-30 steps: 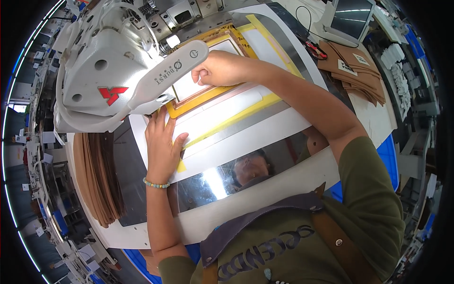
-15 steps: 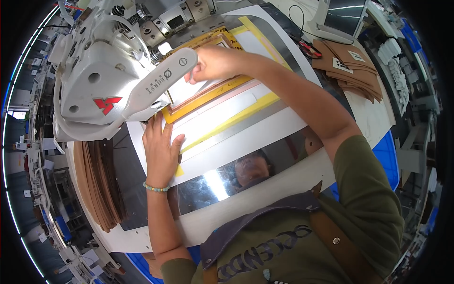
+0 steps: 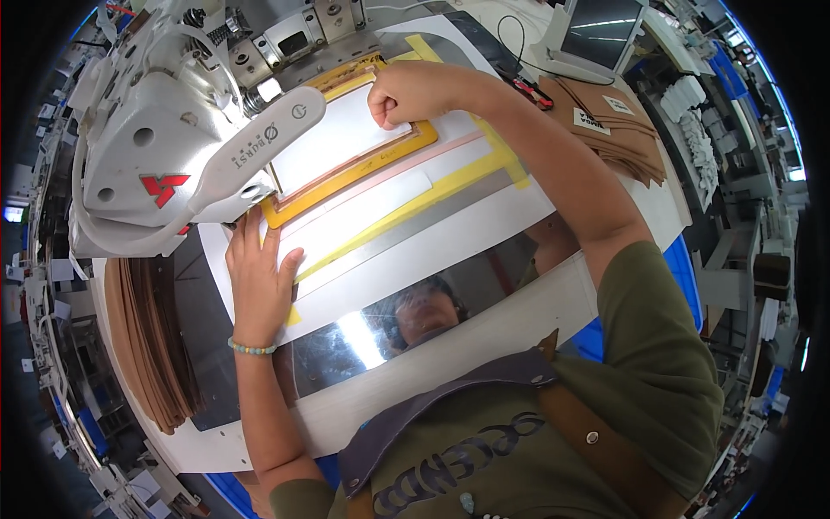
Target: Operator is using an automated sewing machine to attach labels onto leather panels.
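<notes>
A yellow rectangular frame (image 3: 346,179) lies beside the sewing machine head, with a white sheet (image 3: 333,143) inside its opening. Over the right end of the frame is my right hand (image 3: 411,93), its fingers curled into a fist or pinch; what they hold, if anything, is hidden. My left hand (image 3: 262,281) rests flat and open at the frame's near-left corner, fingers stretched out. Beneath lies a larger white sheet (image 3: 363,251) with yellow tape strips (image 3: 380,233) and a grey strip across it. A white lamp (image 3: 259,143) lights the frame from the machine side.
The white machine head (image 3: 130,130) fills the upper left. Brown pieces stand stacked (image 3: 147,337) at the left edge; more brown pieces (image 3: 601,121) lie at the right. Red-handled cutters (image 3: 533,95) and a screen (image 3: 601,35) sit at the back. A shiny plate (image 3: 389,324) lies nearest me.
My right hand has moved right, away from the lamp, uncovering more of the white sheet inside the frame. My left hand keeps its place by the corner. The whole view has shifted slightly.
</notes>
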`<state>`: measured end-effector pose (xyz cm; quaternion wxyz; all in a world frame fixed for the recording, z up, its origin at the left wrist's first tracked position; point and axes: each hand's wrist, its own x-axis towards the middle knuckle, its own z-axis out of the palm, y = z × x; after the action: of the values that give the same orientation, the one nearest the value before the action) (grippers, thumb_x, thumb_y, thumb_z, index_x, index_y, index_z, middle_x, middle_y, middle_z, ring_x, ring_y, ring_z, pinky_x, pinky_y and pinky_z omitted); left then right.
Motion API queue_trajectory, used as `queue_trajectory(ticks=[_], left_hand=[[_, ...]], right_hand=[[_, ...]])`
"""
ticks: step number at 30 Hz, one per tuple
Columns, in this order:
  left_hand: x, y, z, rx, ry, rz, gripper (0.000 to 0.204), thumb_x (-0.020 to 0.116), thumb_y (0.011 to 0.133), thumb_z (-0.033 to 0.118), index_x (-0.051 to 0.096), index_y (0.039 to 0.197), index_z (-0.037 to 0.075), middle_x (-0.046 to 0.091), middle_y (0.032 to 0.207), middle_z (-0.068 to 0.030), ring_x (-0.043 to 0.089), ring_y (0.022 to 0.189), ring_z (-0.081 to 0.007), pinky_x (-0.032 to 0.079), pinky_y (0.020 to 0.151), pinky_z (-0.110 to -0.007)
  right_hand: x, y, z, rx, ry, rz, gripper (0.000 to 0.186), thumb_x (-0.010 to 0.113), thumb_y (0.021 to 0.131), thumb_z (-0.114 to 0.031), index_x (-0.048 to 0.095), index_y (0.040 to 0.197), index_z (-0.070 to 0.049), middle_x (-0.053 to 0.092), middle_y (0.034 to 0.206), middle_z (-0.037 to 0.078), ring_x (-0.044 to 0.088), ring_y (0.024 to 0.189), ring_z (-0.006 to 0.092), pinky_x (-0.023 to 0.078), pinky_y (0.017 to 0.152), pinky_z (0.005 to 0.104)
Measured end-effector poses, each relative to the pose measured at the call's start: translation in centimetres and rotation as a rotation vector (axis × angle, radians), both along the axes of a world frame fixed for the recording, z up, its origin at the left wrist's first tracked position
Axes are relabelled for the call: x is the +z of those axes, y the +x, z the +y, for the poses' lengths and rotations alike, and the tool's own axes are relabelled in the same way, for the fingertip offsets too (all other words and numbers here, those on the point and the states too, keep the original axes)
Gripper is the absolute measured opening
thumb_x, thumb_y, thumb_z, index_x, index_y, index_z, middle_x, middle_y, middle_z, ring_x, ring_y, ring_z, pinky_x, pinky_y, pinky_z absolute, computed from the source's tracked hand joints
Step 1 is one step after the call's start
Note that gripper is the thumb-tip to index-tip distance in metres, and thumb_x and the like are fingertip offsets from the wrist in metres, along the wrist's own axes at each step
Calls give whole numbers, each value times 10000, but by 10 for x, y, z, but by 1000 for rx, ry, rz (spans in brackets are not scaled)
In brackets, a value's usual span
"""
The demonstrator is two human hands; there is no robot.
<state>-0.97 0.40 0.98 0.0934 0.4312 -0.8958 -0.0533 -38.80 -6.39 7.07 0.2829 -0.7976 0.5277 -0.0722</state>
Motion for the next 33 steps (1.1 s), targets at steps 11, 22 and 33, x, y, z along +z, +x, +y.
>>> queue_trajectory(ticks=[11,22,33], left_hand=[[-2,2,-2,-13,1,10,704,449,1108,542,507,1607,48,377,1689,-255,318,1565,-449,233,1270,-563],[-5,4,-2,-25,-50,18,701,442,1116,544,502,1608,49,381,1686,-256,331,1557,-451,244,1268,-554],[-3,3,0,-3,-25,-28,670,437,1119,505,497,1614,58,370,1699,-242,300,1586,-435,235,1279,-544]], right_hand=[[-2,9,5,-89,-43,87,131,581,933,-40,708,921,-67,693,806,59,631,766,206,495,760,370],[2,7,5,3,18,105,131,637,908,-70,751,972,-60,731,799,48,682,781,195,514,754,372],[5,16,6,-46,10,177,103,785,834,-89,747,930,-82,696,730,20,676,726,199,505,701,375]])
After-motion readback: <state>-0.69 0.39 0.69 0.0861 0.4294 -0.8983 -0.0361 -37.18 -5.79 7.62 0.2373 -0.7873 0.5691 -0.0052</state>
